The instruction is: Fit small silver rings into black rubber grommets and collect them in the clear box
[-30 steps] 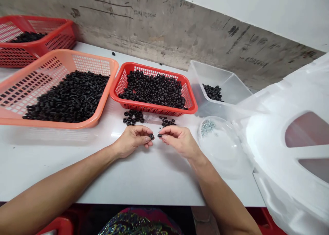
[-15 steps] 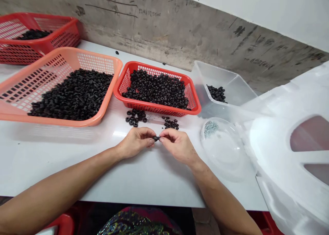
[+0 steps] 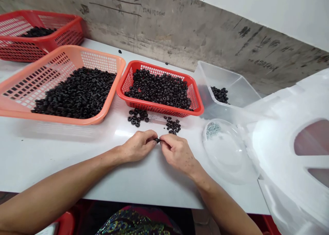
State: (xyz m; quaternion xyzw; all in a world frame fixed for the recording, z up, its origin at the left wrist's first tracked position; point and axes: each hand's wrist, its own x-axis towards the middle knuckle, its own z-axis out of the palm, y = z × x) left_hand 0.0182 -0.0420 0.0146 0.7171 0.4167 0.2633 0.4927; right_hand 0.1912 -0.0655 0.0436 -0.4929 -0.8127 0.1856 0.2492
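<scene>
My left hand (image 3: 140, 146) is closed, pinching a small black part (image 3: 157, 140) between thumb and fingertips above the white table. My right hand (image 3: 179, 153) meets it from the other side, its thumb and index finger closed on the part's right end, which the fingers mostly cover. Just beyond my hands lie a loose group of black rings (image 3: 137, 117) and, to the right, a heap of smaller black pieces (image 3: 173, 125). Behind these stands a red basket (image 3: 159, 107) filled with round black pieces that have holes.
An orange basket (image 3: 116, 87) of small black parts stands at left, with another red basket (image 3: 61, 36) behind it. At right are a clear bin (image 3: 226, 74) holding black pieces, a round clear dish (image 3: 227, 156) with tiny shiny bits, and a large white plastic form (image 3: 272, 139).
My right hand has turned slightly and its fingers now cover more of the black part. The whole view has shifted a little; the baskets and piles are as before.
</scene>
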